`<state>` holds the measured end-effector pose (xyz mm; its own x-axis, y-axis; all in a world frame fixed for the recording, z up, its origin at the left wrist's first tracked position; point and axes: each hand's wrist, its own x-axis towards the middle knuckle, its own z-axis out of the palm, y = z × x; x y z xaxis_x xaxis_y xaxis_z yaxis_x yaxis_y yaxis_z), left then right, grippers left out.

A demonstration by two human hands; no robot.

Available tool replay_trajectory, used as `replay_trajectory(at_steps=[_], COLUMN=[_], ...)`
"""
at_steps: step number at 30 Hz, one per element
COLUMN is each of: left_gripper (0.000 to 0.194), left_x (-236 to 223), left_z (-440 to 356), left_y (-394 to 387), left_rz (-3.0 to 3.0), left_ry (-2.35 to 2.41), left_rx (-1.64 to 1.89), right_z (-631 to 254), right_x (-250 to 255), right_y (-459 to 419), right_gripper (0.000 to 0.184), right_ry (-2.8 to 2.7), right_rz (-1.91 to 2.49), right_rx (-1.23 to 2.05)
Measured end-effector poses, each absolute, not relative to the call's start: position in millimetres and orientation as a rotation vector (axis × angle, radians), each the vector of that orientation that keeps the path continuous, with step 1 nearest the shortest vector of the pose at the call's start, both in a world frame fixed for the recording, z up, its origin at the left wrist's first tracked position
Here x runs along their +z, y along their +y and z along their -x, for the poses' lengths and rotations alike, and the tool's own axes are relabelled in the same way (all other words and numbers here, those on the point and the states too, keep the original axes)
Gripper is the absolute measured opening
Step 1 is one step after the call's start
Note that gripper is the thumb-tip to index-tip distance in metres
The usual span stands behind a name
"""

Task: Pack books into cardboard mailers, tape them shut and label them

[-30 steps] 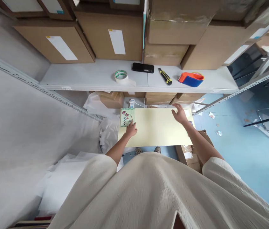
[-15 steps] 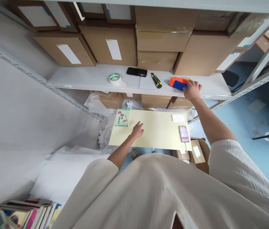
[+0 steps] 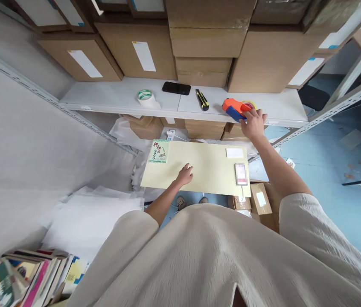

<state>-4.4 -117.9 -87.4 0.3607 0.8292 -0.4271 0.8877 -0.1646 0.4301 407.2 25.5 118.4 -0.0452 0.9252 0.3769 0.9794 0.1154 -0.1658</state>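
My right hand (image 3: 254,122) grips the near right end of an orange and blue tape dispenser (image 3: 234,109) at the front of the grey shelf (image 3: 196,103). A yellow roll shows behind its orange body. Part of the dispenser is hidden by my fingers. My left hand (image 3: 185,175) is over the pale yellow tabletop (image 3: 206,166), fingers apart and holding nothing; whether it touches the surface I cannot tell. To its upper left lies a green and white book (image 3: 159,151). A phone with a blurred screen (image 3: 241,174) and a white card-like piece (image 3: 234,152) lie on the right side.
On the shelf are a roll of white tape (image 3: 147,98), a black phone (image 3: 176,88) and a yellow-black utility knife (image 3: 202,100). Cardboard boxes (image 3: 138,53) fill its back. Books (image 3: 39,277) and white sheets (image 3: 81,217) are at lower left; an open carton (image 3: 262,202) stands right of the table.
The dispenser has tilted in my right hand, its near end shifting toward me. My left hand stays almost in place. The whole view has shifted slightly.
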Motion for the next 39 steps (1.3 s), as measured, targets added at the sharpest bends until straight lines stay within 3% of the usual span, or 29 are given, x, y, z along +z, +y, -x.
replay_trajectory(at_steps=[6,12,16,20,32,39], left_gripper=[0.062,0.063,0.062,0.061,0.061,0.06], left_x=[-96,-104,-107,-109,-107,-102], left_z=[-12,-17,-8,5,16,19], left_y=[-112,-122,-131,-138,-146,-151], left_rz=[-2.023,-2.012,-1.997,-1.981,-1.916,-1.873], left_ry=[1.413,1.365,1.367,1.395,1.414,1.479], left_rx=[-0.132,-0.183,-0.208,-0.231,-0.267,-0.169], right_z=[-389,-352,-335,-330,-320,-318], right_x=[72,-22,-73,-104,-124,-102], right_y=[-59,-127,-159,-173,-174,-175], right_gripper=[0.048,0.024,0.021,0.022,0.023,0.041], right_ry=[-1.933,-1.749,-1.6,-1.534,-1.478,-1.608], right_rz=[1.886,2.177,2.394,2.449,2.453,2.445], right_rx=[0.015,0.448,0.697,0.721,0.73,0.609])
